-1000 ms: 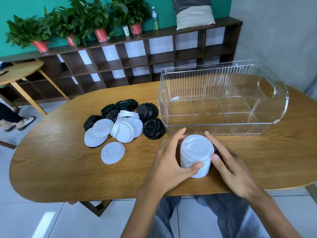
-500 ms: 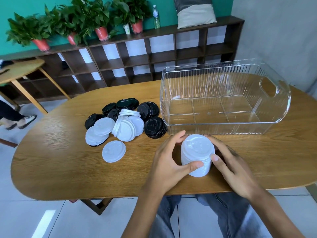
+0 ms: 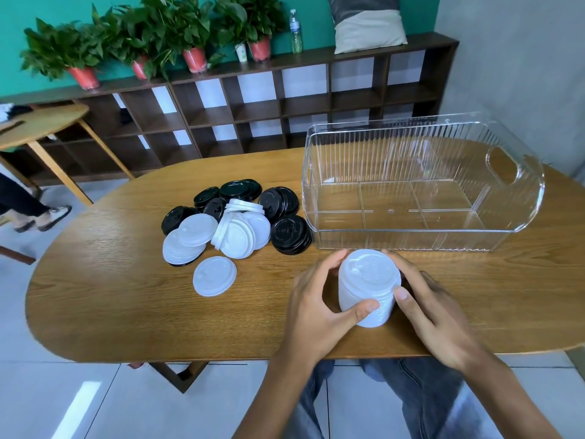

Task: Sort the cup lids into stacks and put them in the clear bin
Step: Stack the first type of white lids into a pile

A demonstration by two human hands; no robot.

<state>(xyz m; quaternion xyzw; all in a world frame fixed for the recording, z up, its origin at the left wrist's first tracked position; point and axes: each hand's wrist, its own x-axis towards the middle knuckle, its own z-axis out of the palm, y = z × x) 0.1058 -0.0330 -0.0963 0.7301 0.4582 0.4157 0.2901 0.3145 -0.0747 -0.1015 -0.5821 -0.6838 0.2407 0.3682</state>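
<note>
A tall stack of white lids (image 3: 367, 286) stands on the wooden table (image 3: 126, 305) just in front of the clear bin (image 3: 424, 239). My left hand (image 3: 319, 299) curls round the stack's left side, thumb on its front. My right hand (image 3: 427, 302) clasps the right side, thumb against the stack. The bin holds nothing. A loose pile of white lids (image 3: 221, 232) and black lids (image 3: 285, 213) lies left of the bin, and a single white lid (image 3: 215, 276) sits apart in front of it.
Behind the table runs a dark wooden shelf (image 3: 253, 99) with potted plants (image 3: 133, 42), a bottle and a cushion. A second wooden table (image 3: 38, 125) and a person's legs (image 3: 22, 207) are at far left. A grey wall is on the right.
Both hands have closed in tighter round the white stack, which stays in the same place in front of the bin.
</note>
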